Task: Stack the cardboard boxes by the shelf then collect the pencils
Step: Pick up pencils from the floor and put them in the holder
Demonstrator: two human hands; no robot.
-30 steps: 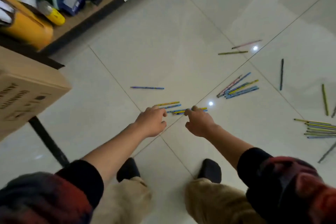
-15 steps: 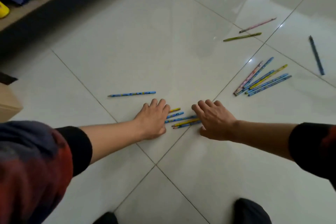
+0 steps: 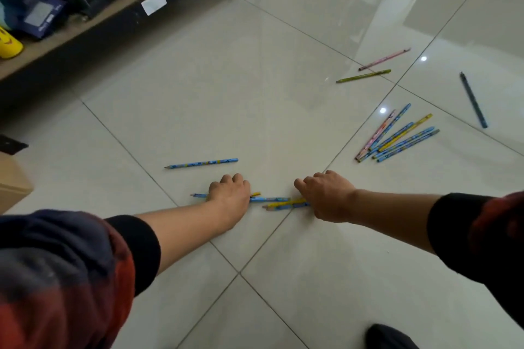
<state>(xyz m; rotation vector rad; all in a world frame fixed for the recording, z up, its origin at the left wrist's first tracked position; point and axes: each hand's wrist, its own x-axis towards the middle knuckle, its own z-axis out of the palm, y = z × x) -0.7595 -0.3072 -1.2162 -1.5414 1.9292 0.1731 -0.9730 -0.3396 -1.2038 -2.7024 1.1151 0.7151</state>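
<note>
Pencils (image 3: 279, 202), a small blue and yellow bunch, on the floor (image 3: 255, 93) between both hands. Cardboard box (image 3: 12, 181) corner at left edge, below the shelf (image 3: 85, 22). Left hand (image 3: 230, 191) fingers curled over the bunch's left ends, right hand (image 3: 326, 195) fingers curled over its right ends. Single blue pencil (image 3: 202, 163) just beyond; fanned group (image 3: 397, 136) well apart, right.

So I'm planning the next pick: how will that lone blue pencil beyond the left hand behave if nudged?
The lone blue pencil looks thin and rigid, so probably light. On the glossy tile floor it may roll or skid.
</note>
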